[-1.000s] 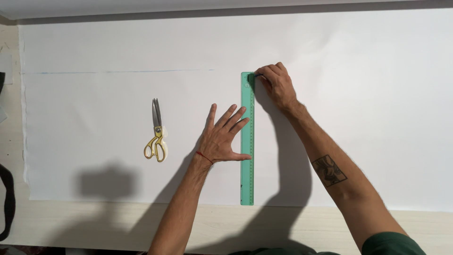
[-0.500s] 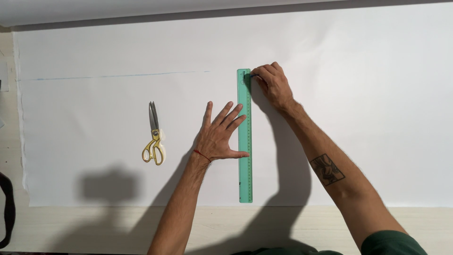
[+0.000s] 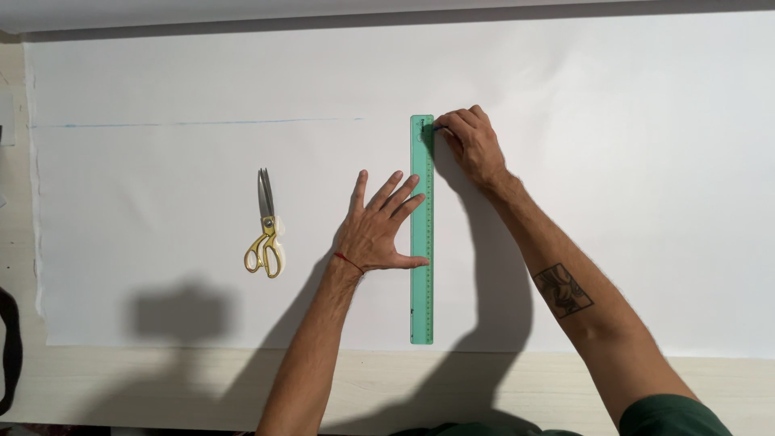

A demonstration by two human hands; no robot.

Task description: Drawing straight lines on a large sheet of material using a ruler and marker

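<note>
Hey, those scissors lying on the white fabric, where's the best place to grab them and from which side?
Probably by the yellow handle loops of the scissors, coming from the near edge of the white fabric. They lie flat with blades closed and pointing away, loops toward the person, so the handles are reached first. The left hand, pressed flat beside the green ruler, is the closer one.

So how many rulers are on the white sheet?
1. The long green plastic ruler lies upright on the white fabric sheet. The left hand presses it flat, and the right hand is at its top end.
</note>
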